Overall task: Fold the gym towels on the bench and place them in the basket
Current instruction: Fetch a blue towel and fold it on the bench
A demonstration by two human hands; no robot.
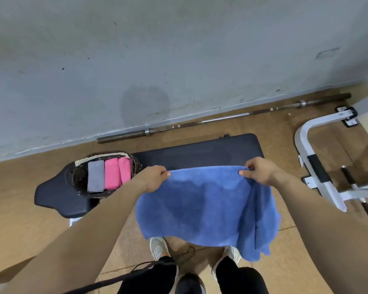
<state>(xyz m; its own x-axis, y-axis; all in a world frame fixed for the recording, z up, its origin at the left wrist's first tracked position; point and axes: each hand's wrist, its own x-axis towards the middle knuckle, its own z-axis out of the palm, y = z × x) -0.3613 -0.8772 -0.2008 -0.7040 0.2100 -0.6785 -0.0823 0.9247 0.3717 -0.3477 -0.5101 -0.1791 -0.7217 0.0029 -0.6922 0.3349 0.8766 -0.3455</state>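
A blue towel (206, 206) hangs spread out in the air above the near edge of the black bench (200, 153). My left hand (152, 179) pinches its upper left corner and my right hand (258, 170) pinches its upper right corner. The towel's lower part droops toward my shoes. On the bench's left seat pad stands a dark woven basket (79, 172) holding a folded grey towel (95, 176) and two folded pink towels (112, 176) side by side.
A barbell (221, 117) lies on the floor along the grey wall behind the bench. A white metal gym frame (319, 166) stands at the right. Brown tiled floor surrounds the bench, and my feet are just below the towel.
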